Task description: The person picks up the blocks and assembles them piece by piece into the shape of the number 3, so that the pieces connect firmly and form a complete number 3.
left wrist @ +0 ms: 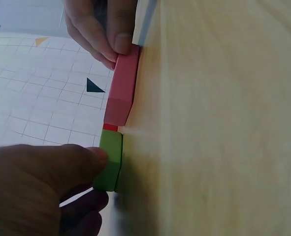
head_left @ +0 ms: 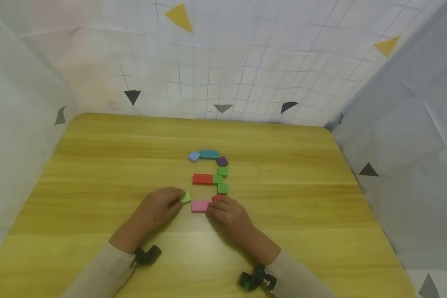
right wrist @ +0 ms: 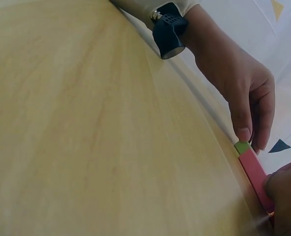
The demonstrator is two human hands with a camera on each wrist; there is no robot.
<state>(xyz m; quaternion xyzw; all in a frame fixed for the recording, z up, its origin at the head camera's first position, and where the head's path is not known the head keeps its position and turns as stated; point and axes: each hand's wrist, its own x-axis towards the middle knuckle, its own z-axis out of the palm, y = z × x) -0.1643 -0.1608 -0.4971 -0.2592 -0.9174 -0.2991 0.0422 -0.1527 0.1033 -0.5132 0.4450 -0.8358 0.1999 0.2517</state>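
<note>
Near the left end of the pink block point(head_left: 199, 206), my left hand point(head_left: 157, 210) pinches a light green block point(head_left: 186, 198) between thumb and fingers. My right hand point(head_left: 232, 217) holds the right end of the pink block, with a finger over a small red block point(head_left: 217, 198) just behind it. In the left wrist view the green block point(left wrist: 111, 160) lies close before the near end of the pink block point(left wrist: 121, 91). The right fingers hide part of the pink and red blocks.
Farther back, a curving row holds a pale blue block point(head_left: 194, 156), a teal block point(head_left: 209, 154), a purple block point(head_left: 222, 161) and several green blocks point(head_left: 222, 188). A long red block point(head_left: 203, 179) extends left from the row's middle. White sheeting point(head_left: 223, 62) surrounds the wooden table point(head_left: 301, 186).
</note>
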